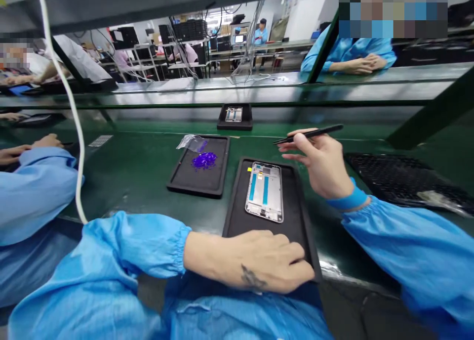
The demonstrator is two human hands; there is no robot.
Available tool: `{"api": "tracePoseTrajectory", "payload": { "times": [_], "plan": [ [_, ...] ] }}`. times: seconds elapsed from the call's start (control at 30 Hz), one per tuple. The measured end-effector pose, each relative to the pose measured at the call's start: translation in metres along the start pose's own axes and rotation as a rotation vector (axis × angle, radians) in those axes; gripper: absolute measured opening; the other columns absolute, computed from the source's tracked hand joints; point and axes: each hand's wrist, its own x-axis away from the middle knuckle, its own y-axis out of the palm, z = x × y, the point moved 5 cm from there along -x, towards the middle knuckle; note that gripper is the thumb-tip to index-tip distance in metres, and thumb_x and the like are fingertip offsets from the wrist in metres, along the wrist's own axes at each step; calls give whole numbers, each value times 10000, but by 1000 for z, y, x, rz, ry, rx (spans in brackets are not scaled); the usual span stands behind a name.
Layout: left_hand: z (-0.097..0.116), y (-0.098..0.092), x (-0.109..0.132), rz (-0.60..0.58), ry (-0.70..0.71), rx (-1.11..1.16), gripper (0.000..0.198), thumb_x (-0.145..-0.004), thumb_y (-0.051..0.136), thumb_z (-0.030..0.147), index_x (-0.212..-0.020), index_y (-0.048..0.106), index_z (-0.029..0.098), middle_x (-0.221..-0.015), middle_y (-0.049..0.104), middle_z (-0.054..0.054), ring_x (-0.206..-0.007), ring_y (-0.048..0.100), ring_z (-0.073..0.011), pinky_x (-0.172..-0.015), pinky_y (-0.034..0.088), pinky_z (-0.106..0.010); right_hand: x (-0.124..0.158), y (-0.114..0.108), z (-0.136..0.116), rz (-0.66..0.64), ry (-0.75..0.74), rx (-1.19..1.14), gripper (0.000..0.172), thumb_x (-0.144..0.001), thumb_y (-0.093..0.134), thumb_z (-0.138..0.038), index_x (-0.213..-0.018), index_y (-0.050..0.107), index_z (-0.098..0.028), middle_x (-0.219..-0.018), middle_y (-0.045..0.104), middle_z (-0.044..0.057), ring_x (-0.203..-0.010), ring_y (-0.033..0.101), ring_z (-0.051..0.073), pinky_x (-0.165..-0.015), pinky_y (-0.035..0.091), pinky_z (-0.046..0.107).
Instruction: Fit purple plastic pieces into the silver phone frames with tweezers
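At right, right hand [323, 157] is pinching tweezers [328, 130], best lightly; at bottom, curled left hand [255, 261] is overlapping tray [294, 206], grip unclear.

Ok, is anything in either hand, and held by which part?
Right hand: black tweezers, pinched near the middle. Left hand: cannot tell; palm hidden.

The left hand [255, 261], low centre, hides the near end of the large tray [237, 216]; its fingers' grip is unseen. Left of centre, the purple pieces [204, 160] are too small to tell singly. The blurred clear thing [440, 200], far right, may be a bag.
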Motion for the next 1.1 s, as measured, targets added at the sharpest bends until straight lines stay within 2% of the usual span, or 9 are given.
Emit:
{"api": "tracePoseTrajectory", "payload": {
  "times": [0.1, 0.27, 0.33, 0.6, 0.7, 0.8, 0.9, 0.97, 1.1],
  "plan": [
    [-6, 0, 2, 50, 31, 3, 159, -1044, 431, 215, -1053, 581, 165, -853, 565, -30, -705, 548, -165, -570, 425, -325, -3, 10, 13, -92, 48, 14, 352, -811, 770, -486, -972, 675, -188, -854, 741, 46, -824, 731, 179, -695, 596, 278],
    [-63, 2, 19, 0, -231, -132, 161, -1016, 535, 327, -1022, 585, 174, -982, 622, -80, -897, 572, -238, -716, 474, -356, 3, 3, 36, -150, 93, 59, 404, -790, 780, -514, -980, 680, -173, -879, 749, 71, -828, 730, 194, -688, 587, 287],
    [-75, 7, 23, -54, -225, -101, 174, -1021, 525, 336, -1020, 581, 173, -971, 621, -76, -896, 561, -239, -723, 473, -354, 5, 1, 40, -158, 104, 64, 410, -789, 774, -526, -988, 685, -179, -897, 752, 74, -834, 729, 203, -682, 586, 298],
    [-40, 5, 16, -81, -66, -11, 214, -1048, 451, 298, -972, 597, 160, -841, 592, -74, -792, 543, -209, -651, 430, -336, 3, 1, 41, -134, 132, 108, 350, -819, 749, -485, -982, 708, -178, -862, 760, 88, -804, 724, 196, -688, 561, 298],
    [-43, -4, 17, -54, -28, -10, 283, -1067, 380, 287, -958, 615, 175, -835, 596, -69, -795, 550, -200, -642, 428, -330, 2, -2, 42, -124, 121, 135, 398, -805, 751, -518, -991, 717, -168, -868, 763, 102, -783, 722, 191, -694, 553, 302],
    [-84, -20, 35, -25, -180, -85, 336, -1071, 303, 213, -973, 623, 183, -826, 611, -59, -810, 558, -194, -696, 444, -321, 1, -4, 43, -105, 126, 157, 469, -757, 770, -592, -968, 722, -176, -863, 760, 108, -771, 718, 202, -707, 559, 326],
    [-149, -42, 75, 52, -595, -169, 278, -1069, 368, 260, -995, 617, 164, -916, 636, -69, -879, 562, -200, -807, 463, -329, 0, -6, 44, -96, 162, 201, 533, -712, 778, -657, -946, 727, -181, -857, 759, 118, -764, 712, 224, -732, 569, 366],
    [-182, -50, 100, 94, -774, -116, 204, -1048, 459, 261, -956, 613, 166, -909, 641, -42, -872, 569, -181, -839, 461, -316, 0, -5, 43, -98, 179, 213, 555, -693, 778, -683, -940, 730, -188, -869, 761, 121, -768, 711, 232, -746, 575, 382],
    [-209, -40, 121, 59, -880, 53, 106, -994, 551, 215, -928, 623, 176, -878, 646, -5, -853, 587, -158, -859, 454, -296, 1, -3, 40, -89, 198, 215, 576, -646, 789, -719, -908, 734, -209, -871, 761, 121, -761, 705, 243, -764, 585, 413]
  ]
}}
